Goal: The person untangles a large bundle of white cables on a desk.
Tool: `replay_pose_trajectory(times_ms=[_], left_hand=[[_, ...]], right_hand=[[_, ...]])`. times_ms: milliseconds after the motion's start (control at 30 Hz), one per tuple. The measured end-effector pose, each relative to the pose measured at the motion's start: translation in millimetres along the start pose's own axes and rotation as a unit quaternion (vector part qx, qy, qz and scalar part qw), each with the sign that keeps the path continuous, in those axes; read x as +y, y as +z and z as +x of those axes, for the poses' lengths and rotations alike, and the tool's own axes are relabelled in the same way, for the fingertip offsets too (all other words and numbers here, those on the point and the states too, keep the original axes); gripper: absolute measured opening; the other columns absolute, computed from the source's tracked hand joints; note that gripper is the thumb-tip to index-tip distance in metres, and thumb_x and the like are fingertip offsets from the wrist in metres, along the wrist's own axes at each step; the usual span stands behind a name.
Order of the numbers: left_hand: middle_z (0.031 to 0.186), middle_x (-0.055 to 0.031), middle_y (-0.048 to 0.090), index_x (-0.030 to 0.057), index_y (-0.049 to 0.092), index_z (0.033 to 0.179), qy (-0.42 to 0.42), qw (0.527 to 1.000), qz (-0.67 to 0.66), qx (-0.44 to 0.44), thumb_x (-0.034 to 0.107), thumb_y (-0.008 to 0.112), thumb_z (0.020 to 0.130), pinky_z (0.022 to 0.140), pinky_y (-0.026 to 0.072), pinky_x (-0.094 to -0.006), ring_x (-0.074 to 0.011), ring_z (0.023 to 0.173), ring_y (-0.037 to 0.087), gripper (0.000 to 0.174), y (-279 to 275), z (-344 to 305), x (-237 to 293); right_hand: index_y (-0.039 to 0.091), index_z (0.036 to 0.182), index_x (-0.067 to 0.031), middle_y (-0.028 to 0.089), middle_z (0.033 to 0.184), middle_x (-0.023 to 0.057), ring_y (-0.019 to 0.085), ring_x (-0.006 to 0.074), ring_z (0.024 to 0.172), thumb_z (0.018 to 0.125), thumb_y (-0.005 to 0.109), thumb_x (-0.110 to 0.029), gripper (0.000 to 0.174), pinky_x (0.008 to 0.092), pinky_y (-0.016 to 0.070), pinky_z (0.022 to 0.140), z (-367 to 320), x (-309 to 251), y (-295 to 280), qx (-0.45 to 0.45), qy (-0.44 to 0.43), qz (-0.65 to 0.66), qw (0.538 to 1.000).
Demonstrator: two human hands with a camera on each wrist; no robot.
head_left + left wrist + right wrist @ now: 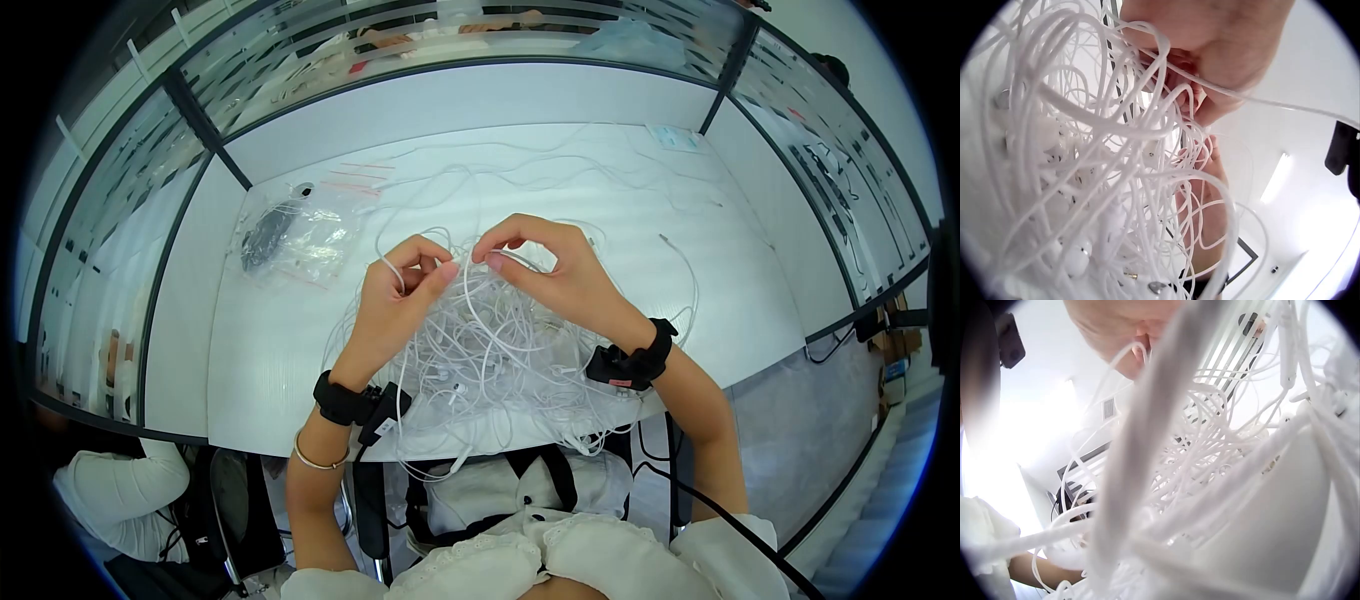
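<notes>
Sitting at a white table (pixel 270 350), fenced in beyond both hands by a pale low panel (pixel 450 100) topped with striped glass (pixel 290 70). Showing grey floor (pixel 790 480) past the right forearm, and a white sleeve (pixel 125 490) of another person well out to the left of the left forearm. Resting on the table, beyond and left of the left hand (pixel 392 305): a clear plastic bag (pixel 325 235) with a dark coil (pixel 268 235) inside. Heaped beneath and between the hands, spilling toward the body: tangled white cables (pixel 480 350), with thinner strands trailing beyond the fingers.

Raised just above the heap, with wrists apart and fingertips angled inward, nearly meeting. Curling the left thumb and fingers in a pinch on a strand, with a loop passing around the fingers. Arching the right hand (pixel 570 280) with index finger and thumb pinching another stretch of cable. Wearing a black strap (pixel 345 400) on the left wrist, another on the right, and a thin bracelet (pixel 320 463) farther up the left forearm.
</notes>
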State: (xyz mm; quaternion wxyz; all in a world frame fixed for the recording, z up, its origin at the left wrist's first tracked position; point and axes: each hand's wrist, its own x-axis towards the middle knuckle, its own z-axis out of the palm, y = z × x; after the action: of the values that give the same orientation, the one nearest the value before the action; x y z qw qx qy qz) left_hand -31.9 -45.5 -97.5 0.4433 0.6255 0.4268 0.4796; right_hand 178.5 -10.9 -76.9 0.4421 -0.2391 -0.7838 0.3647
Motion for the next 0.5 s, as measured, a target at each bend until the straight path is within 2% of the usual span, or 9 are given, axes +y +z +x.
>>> replay_pose_trajectory(times_ms=[67, 167, 233, 267, 367, 500], left_hand=[[0.068, 0.0077, 0.046, 0.0036, 0.057, 0.09, 0.012, 0.999, 0.003, 0.041, 0.011, 0.06, 0.091, 0.048, 0.0235, -0.0176, 0.0022, 0.054, 0.033, 0.008, 2, 0, 5], [0.066, 0.0066, 0.043, 0.0045, 0.052, 0.093, 0.051, 0.994, -0.026, 0.095, 0.013, 0.053, 0.095, 0.046, 0.0217, -0.0182, 0.0005, 0.052, 0.029, 0.009, 0, 3, 1], [0.064, 0.006, 0.041, 0.0048, 0.051, 0.095, 0.06, 0.987, -0.071, 0.128, 0.014, 0.05, 0.096, 0.045, 0.0206, -0.0187, -0.0005, 0.05, 0.026, 0.01, -6, 4, -2], [0.06, 0.0051, 0.038, 0.0052, 0.049, 0.095, 0.065, 0.986, -0.048, 0.147, 0.018, 0.048, 0.097, 0.043, 0.0195, -0.0195, -0.0013, 0.049, 0.025, 0.013, -8, 4, -3], [0.058, 0.0049, 0.037, 0.005, 0.049, 0.094, 0.074, 0.974, -0.052, 0.207, 0.02, 0.048, 0.098, 0.043, 0.0182, -0.0198, -0.0012, 0.048, 0.025, 0.015, -13, 6, -3], [0.058, 0.0046, 0.036, 0.0066, 0.05, 0.096, 0.075, 0.957, -0.067, 0.271, 0.025, 0.048, 0.098, 0.043, 0.0159, -0.0196, -0.0012, 0.048, 0.025, 0.018, -15, 6, -2]], right_hand=[[0.063, 0.098, -0.004, 0.064, 0.083, 0.0028, 0.059, 0.0114, 0.079, 0.082, 0.063, -0.006, 0.017, 0.0276, 0.0446, 0.079, 0, 0, 4, 0.05, -0.018, -0.004, 0.999], [0.062, 0.101, -0.0057, 0.059, 0.075, 0.0, 0.055, 0.0087, 0.075, 0.082, 0.064, -0.008, 0.019, 0.0262, 0.0425, 0.08, -1, -2, 0, 0.057, 0.012, 0.02, 0.998], [0.062, 0.101, -0.0064, 0.058, 0.072, -0.0011, 0.054, 0.0081, 0.073, 0.082, 0.063, -0.008, 0.018, 0.0251, 0.0417, 0.079, -2, -1, -5, 0.03, 0.023, -0.012, 0.999], [0.062, 0.1, -0.0067, 0.057, 0.071, -0.0016, 0.054, 0.0078, 0.073, 0.083, 0.063, -0.008, 0.018, 0.0246, 0.0413, 0.079, -2, -1, -7, 0.016, 0.028, -0.029, 0.999], [0.063, 0.099, -0.0069, 0.057, 0.069, -0.0018, 0.053, 0.0076, 0.072, 0.082, 0.063, -0.007, 0.017, 0.0241, 0.041, 0.079, -2, -2, -9, 0.035, 0.034, -0.024, 0.999], [0.064, 0.096, -0.0047, 0.061, 0.079, 0.0005, 0.056, 0.0093, 0.077, 0.083, 0.062, -0.007, 0.013, 0.0255, 0.042, 0.079, -3, -1, -15, 0.018, 0.037, -0.025, 0.999]])
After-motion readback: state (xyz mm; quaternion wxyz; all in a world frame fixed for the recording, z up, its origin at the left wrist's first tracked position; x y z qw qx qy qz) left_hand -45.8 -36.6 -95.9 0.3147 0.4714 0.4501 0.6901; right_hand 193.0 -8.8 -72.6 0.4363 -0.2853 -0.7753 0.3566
